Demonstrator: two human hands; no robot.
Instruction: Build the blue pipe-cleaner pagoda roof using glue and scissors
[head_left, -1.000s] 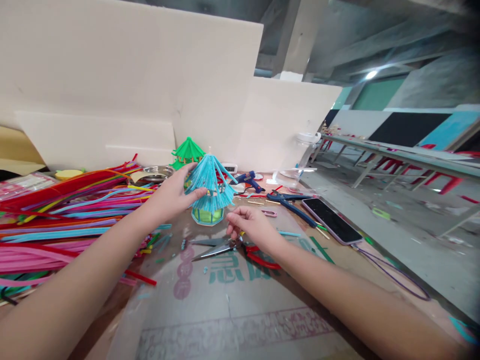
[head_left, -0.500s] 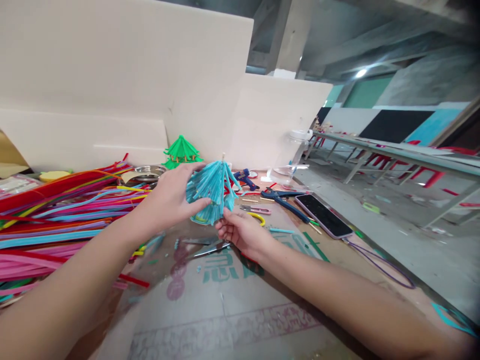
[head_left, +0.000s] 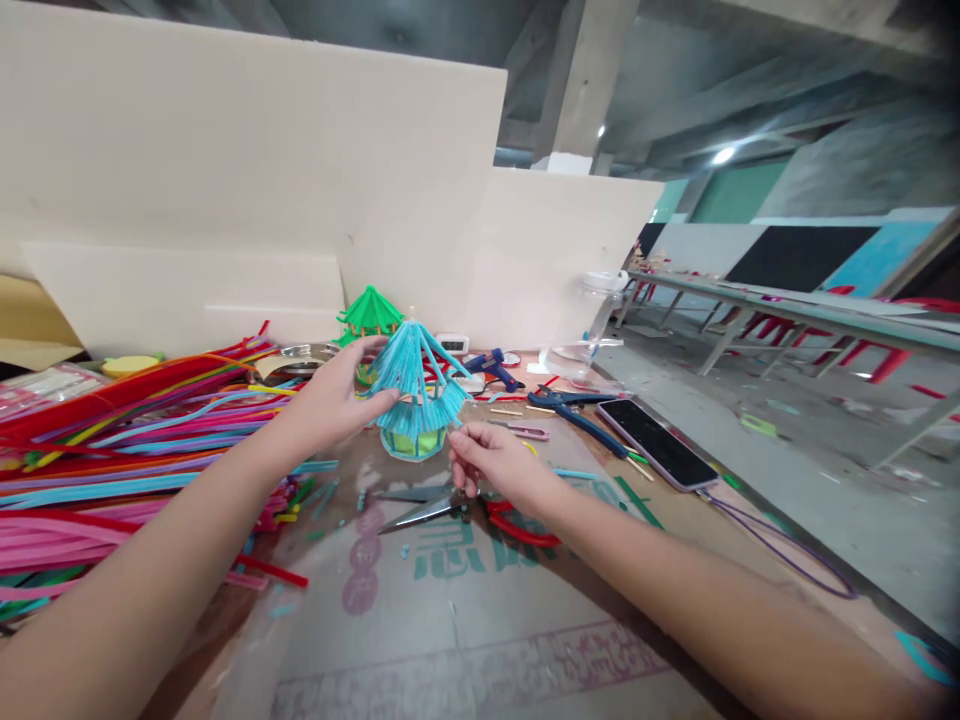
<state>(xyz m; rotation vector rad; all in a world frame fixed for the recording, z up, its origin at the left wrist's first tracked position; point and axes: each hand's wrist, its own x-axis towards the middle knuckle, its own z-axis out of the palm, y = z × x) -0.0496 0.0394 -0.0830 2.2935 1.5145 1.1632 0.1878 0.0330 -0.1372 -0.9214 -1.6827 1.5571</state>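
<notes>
A small pavilion model (head_left: 416,390) made of light blue pipe cleaners stands upright, with a pale stick at its peak, two roof tiers and yellow-green panels below. My left hand (head_left: 349,385) grips it from the left, thumb on the near side of the roof and fingers partly hidden behind. At the lower right roof edge, my right hand (head_left: 487,460) is closed in a pinch; what lies between its fingertips is too small to make out. Scissors (head_left: 427,512) with red handles lie partly open under the right hand. Behind the model is a green pavilion model (head_left: 371,312).
Bundles of coloured pipe cleaners (head_left: 150,440) cover the left side. Farther right lie a glue gun (head_left: 495,370), blue-handled pliers (head_left: 585,415) and a phone (head_left: 656,443) with a cord. A clear plastic jug (head_left: 589,325) stands by white boards (head_left: 247,180) at the back.
The blue model has tilted more upright and its panelled base shows now. My right hand has drawn slightly right and down, uncovering more of the roof edge and the scissors.
</notes>
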